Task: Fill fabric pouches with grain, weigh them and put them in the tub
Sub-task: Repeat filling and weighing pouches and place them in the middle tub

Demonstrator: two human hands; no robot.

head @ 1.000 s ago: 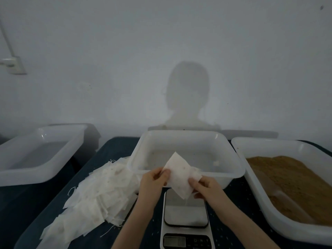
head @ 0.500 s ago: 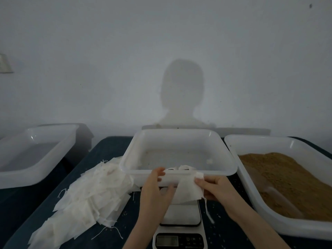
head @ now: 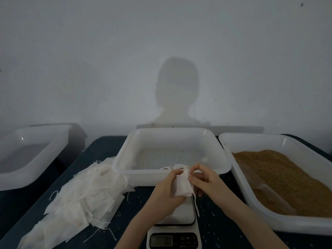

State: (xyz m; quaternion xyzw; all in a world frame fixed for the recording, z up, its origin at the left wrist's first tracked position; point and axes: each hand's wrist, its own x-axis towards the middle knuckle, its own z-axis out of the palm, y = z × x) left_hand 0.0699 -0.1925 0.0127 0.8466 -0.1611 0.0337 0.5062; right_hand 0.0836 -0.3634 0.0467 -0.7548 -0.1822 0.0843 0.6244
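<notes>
Both my hands hold one white fabric pouch above the digital scale. My left hand grips its left side from below. My right hand pinches the pouch's top edge with thumb and forefinger. A drawstring hangs down from the pouch over the scale. The white middle tub stands just behind my hands, with a few small white bits near its front wall. The tub on the right holds brown grain and a translucent scoop.
A pile of empty white pouches lies left of the scale on the dark table. Another white tub sits lower at the far left. Loose grains are scattered over the tabletop around the scale. A plain wall stands behind.
The pouch has come down from in front of the middle tub to just above the scale. My right hand shifted from its corner to pinching the top edge; my left hand cups it.
</notes>
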